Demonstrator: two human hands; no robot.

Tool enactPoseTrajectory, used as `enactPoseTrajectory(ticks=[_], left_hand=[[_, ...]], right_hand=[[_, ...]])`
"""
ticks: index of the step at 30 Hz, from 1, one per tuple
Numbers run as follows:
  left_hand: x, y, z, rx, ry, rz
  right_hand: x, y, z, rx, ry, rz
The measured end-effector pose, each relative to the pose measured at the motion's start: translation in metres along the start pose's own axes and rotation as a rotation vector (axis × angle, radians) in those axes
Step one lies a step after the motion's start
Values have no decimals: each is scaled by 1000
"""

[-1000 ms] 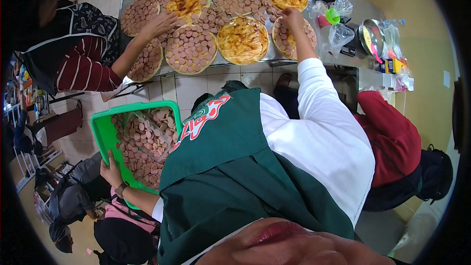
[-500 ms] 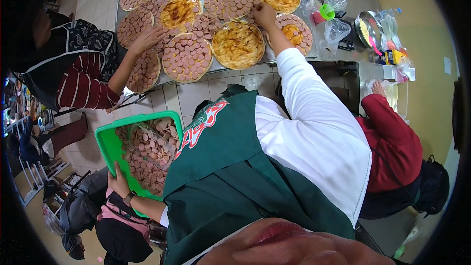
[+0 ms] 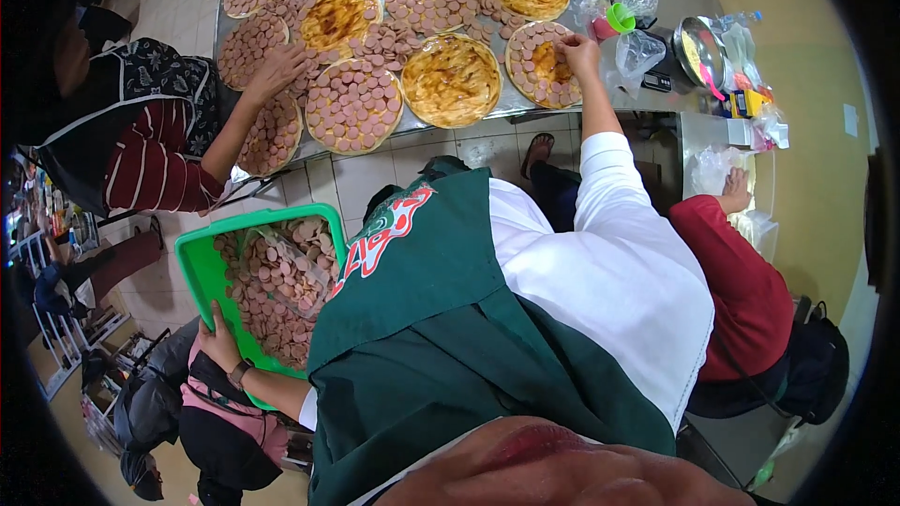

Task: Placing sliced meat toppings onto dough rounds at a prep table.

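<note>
My left hand (image 3: 218, 342) grips the outer side of a green plastic tub (image 3: 187, 258), held against my green apron. The tub holds many loose sausage slices (image 3: 281, 337) and a clear plastic bag. My right hand (image 3: 579, 54) is stretched over the table, its fingers pinched together at the right edge of a round pizza base (image 3: 539, 66) partly covered with sausage slices. Anything between those fingertips is too small to make out. Left of it lies a sauced pizza base (image 3: 450, 80) without slices, then a base covered in slices (image 3: 352, 108).
More pizza bases and loose slices cover the metal table (image 3: 487, 122). A co-worker's hand (image 3: 281, 70) works at the left, another at the far edge. A green cup (image 3: 620, 17), plastic bags, a scale (image 3: 656, 81) and a metal bowl (image 3: 701, 56) stand right. A person in red (image 3: 731, 281) is beside me.
My right hand has moved right, from the loose slices between the bases to the right-hand pizza base, which shows more slices over its sauce. My left hand still holds the tub.
</note>
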State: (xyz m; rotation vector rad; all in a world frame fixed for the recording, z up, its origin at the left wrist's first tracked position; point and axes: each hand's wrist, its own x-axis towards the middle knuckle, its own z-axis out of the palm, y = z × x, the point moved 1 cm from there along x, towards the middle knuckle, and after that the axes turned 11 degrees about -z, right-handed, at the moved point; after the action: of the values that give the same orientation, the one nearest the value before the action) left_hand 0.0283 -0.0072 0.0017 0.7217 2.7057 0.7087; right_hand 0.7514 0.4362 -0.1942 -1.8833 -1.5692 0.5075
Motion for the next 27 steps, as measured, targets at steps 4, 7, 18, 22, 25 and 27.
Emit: enactPoseTrajectory(ticks=[4, 7, 18, 22, 25, 27], left_hand=[[0, -3, 0, -70, -24, -9], [6, -12, 4, -115, -9, 32], [7, -22, 2, -71, -28, -22], [-2, -23, 0, -64, 11, -9], [-4, -26, -1, -56, 15, -1], [-3, -32, -2, -79, -17, -37]], right_hand=[[-3, -15, 3, -117, -23, 20], [-1, 2, -8, -58, 156, -10], [-12, -16, -4, -451, 87, -56], [-1, -40, 11, -356, 78, -217], [6, -70, 46, -275, -50, -251], [9, -88, 67, -411, -64, -340]])
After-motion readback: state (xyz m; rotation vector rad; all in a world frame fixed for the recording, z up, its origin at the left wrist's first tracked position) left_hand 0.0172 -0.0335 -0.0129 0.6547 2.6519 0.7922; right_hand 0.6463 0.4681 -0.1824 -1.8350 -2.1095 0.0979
